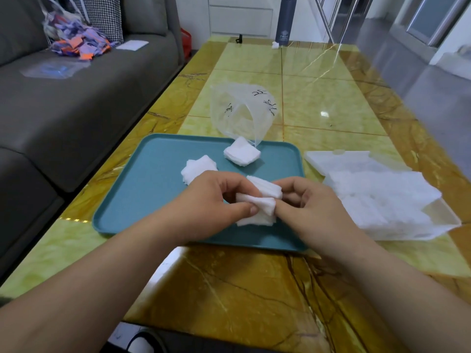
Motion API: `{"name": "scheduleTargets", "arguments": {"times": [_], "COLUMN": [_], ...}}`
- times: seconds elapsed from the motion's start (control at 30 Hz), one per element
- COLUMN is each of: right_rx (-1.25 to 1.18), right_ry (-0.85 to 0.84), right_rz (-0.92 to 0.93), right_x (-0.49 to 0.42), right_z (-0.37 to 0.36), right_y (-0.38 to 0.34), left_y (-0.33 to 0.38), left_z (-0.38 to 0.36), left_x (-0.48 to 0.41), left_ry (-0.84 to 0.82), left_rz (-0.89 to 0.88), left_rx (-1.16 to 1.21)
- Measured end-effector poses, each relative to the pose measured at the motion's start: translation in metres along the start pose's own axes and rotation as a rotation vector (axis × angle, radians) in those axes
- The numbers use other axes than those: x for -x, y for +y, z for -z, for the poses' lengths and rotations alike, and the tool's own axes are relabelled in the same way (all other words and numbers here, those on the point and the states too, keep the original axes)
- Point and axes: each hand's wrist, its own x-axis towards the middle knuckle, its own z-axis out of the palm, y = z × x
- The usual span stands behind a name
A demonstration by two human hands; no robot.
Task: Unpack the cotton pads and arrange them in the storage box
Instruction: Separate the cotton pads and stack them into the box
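hard to make out: the storage box (pixel 397 200) is milky white and blurred; its compartments and what fills them cannot be told.
hidden: the left hand (pixel 211 200) covers the near edge of one loose pile (pixel 197 168); the fingertips of both hands are partly behind the held stack (pixel 260 200).
left hand: palm down, thumb pressed on the stack's near face, fingers curled over its top, pinching it.
right hand (pixel 313 207): fingers curled, gripping the stack's right end.
held stack: square cotton pads, splayed, held between both hands above the teal tray (pixel 142 189).
other pads: a second pile (pixel 242 155) lies on the tray at the mouth of the clear plastic bag (pixel 242 110).
box position: on the marble table (pixel 254 289), just right of the tray, lid open.
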Motion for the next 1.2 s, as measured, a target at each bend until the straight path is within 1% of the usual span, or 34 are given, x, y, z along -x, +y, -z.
{"name": "scheduleTargets", "arguments": {"times": [0.07,0.3,0.47,0.53,0.6,0.63,0.7,0.77,0.87,1.0,1.2], "right_rx": [-0.010,-0.005,-0.052,0.000,0.062,0.082,0.110,0.166,0.217,0.184,0.284], "right_ry": [-0.028,-0.102,-0.152,-0.125,-0.064,-0.047,-0.063,-0.065,0.016,0.110,0.126], "right_rz": [-0.007,-0.015,0.003,0.015,0.023,0.027,0.035,0.054,0.062,0.048,0.050], "right_x": [0.000,0.001,0.000,-0.001,-0.003,-0.004,-0.005,-0.004,-0.004,-0.004,0.000], "right_z": [0.000,0.002,0.001,-0.002,-0.001,0.000,0.002,0.002,-0.001,-0.012,-0.024], "right_y": [-0.001,-0.003,0.000,0.003,0.004,0.005,0.006,0.006,0.010,0.014,0.013], "left_y": [-0.002,-0.005,-0.009,-0.013,-0.014,-0.013,-0.011,-0.009,-0.011,-0.009,-0.003], "left_z": [0.001,-0.004,-0.010,-0.013,-0.013,-0.013,-0.011,-0.009,-0.009,-0.015,-0.024], "left_x": [-0.002,-0.003,-0.006,-0.009,-0.009,-0.009,-0.007,-0.007,-0.008,-0.010,-0.008], "left_ry": [0.043,0.051,0.153,0.199,0.187,0.143,0.033,-0.017,0.032,0.081,0.068], "left_rz": [0.002,-0.027,-0.044,-0.026,0.031,0.046,0.029,0.002,0.022,0.048,0.024], "left_rx": [0.026,0.027,-0.029,-0.087,-0.129,-0.134,-0.134,-0.142,-0.202,-0.300,-0.347]}}
